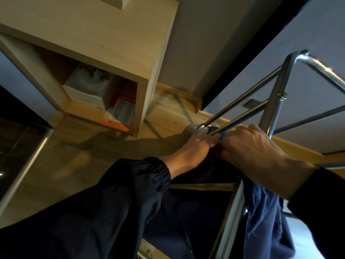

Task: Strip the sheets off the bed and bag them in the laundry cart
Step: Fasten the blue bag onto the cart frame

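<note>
The laundry cart (276, 101) is a steel tube frame at the right, with a dark blue fabric bag (261, 212) hanging from it. My left hand (194, 146) and my right hand (250, 144) meet at the frame's far corner. Both pinch the blue bag's edge against a thin steel rail there. The fingertips are partly hidden behind each other. No bed sheets are in sight.
A light wooden wall shelf (115, 43) hangs at the upper left; its open cubby holds a white tissue box (87, 88) and an orange box (121, 111). Wooden floor (78, 156) lies below. A glass panel with a steel edge (24, 165) stands at far left.
</note>
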